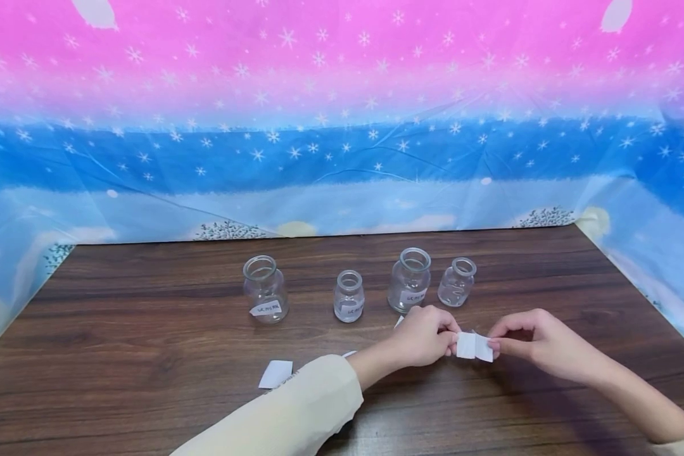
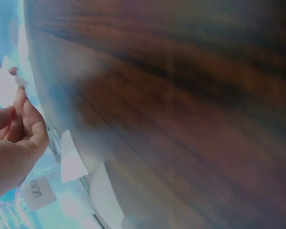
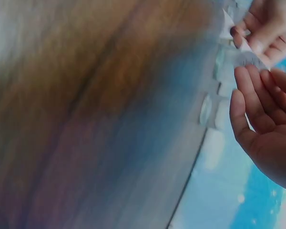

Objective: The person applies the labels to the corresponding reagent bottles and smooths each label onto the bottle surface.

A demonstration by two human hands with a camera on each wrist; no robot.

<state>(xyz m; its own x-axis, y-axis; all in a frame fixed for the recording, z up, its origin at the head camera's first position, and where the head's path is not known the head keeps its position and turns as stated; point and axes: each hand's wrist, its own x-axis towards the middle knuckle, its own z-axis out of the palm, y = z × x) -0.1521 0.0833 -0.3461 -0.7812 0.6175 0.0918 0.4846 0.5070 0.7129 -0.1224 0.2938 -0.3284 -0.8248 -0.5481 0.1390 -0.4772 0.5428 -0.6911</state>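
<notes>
In the head view my left hand (image 1: pixel 427 335) pinches the left edge of a small white paper label (image 1: pixel 466 346), creased down its middle. My right hand (image 1: pixel 541 345) pinches its right edge between thumb and fingers. The label is held above the table, in front of the right-hand jars. Faint marks show on the label (image 3: pixel 248 59) in the right wrist view. Just behind my left hand stands a large glass jar (image 1: pixel 401 282) with a handwritten label. Beside it, to the right, is a small glass jar (image 1: pixel 455 292) with no paper label visible.
Farther left stand a large labelled jar (image 1: pixel 259 291) and a small labelled jar (image 1: pixel 349 294), both lidless. A white paper piece (image 1: pixel 275 374) lies on the wooden table (image 1: pixel 120 329), partly behind my left sleeve. A snowflake-patterned cloth (image 1: pixel 342 145) hangs behind and at the sides.
</notes>
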